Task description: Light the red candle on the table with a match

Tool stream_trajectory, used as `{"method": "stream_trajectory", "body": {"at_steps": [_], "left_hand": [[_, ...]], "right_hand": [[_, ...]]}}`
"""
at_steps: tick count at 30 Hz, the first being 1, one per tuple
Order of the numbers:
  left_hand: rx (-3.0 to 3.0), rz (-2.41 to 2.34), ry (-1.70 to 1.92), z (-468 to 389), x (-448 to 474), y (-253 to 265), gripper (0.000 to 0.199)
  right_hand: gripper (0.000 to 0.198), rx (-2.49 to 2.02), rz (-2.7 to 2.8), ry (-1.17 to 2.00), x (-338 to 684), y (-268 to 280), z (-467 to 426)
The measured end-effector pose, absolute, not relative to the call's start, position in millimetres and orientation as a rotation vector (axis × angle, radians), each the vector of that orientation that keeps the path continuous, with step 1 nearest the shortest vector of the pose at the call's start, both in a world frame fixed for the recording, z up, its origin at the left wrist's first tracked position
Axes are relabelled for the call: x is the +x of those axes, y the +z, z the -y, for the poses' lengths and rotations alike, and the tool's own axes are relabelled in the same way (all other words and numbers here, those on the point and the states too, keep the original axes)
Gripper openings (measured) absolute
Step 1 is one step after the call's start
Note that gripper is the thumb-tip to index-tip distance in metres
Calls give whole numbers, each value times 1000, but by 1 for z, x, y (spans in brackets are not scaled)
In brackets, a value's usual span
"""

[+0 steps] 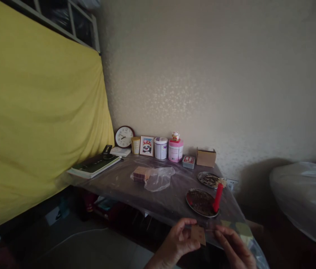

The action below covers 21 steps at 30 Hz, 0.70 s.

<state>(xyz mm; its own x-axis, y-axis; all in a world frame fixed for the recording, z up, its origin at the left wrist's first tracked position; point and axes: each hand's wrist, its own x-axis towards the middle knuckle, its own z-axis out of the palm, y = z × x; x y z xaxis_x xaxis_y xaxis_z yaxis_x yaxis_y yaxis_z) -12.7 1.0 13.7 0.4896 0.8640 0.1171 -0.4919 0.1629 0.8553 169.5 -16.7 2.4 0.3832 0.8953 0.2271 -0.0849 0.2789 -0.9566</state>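
Your left hand [175,242] holds a small tan cardboard piece [198,235], perhaps a matchbox, between thumb and fingers at the near edge of the table [113,183]. Your right hand [235,246] is just beside it, fingertips drawn together; I cannot tell whether they pinch anything thin. The tan piece lies left of those right fingertips, a narrow gap between. It looks almost square, so its long axis is hard to tell. Beyond both hands, a red candle [217,198] stands nearly upright, top leaning right, at the right side of the near metal plate [207,216], closer to your right hand.

Counted: one tan piece, one candle, two metal plates; pale sticks [219,182] on the farther one, too many to number. One brown stack [139,174] sits mid-table in clear plastic [160,179]. Toward the wall stand one clock [124,136], one yellow cup [136,145], one panda picture frame [146,146], two canisters [160,148], one lucky-cat figurine [175,136] and one open cardboard box [206,158].
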Motion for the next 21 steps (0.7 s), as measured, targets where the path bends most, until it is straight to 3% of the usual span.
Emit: {"method": "stream_trajectory", "body": {"at_steps": [21], "left_hand": [[996, -559, 1045, 1, -9, 18, 43]], "right_hand": [[21, -1190, 1562, 261, 166, -12, 20]]}}
